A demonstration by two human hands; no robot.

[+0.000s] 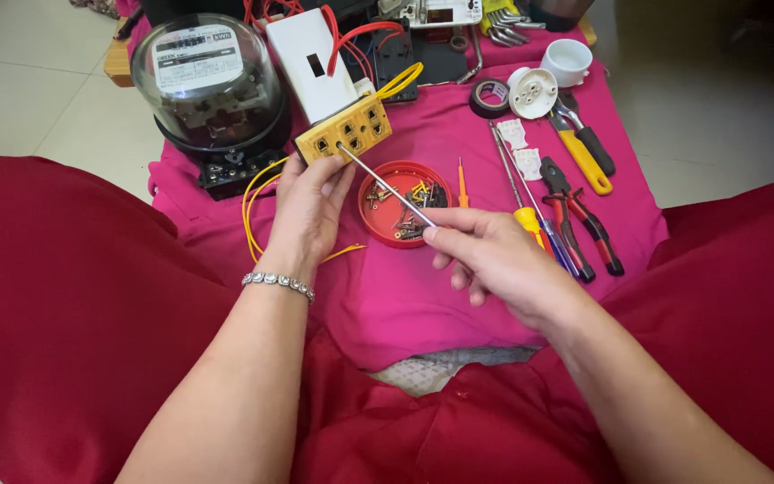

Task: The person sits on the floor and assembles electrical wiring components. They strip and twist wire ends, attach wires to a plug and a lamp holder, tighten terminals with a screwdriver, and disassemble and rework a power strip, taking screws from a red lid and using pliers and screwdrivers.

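Screwdriver (385, 186) tip meets yellow terminal block (344, 134) — white-labelled meter (210, 90) behind.

Pale tiled floor (11, 81) around a low table under a magenta cloth (423, 296).

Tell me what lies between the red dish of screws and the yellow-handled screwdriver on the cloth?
In the head view, one small orange screwdriver lies between red dish and yellow-handled screwdriver.

- Cloth (423, 296): plain magenta pink.
- Terminal block (344, 130): yellow, with dark holes.
- Wires (257, 193): yellow; others red (351, 40).
- Dish (378, 215): red.
- Screwdriver shaft (387, 190): silver.
- Casing (311, 63): white.
- Meter (212, 90): black base, clear dome.
- Pliers (584, 224): red and black handles.
- Bracelet (278, 283): silver, studded.
- Clothing (73, 314): dark red.
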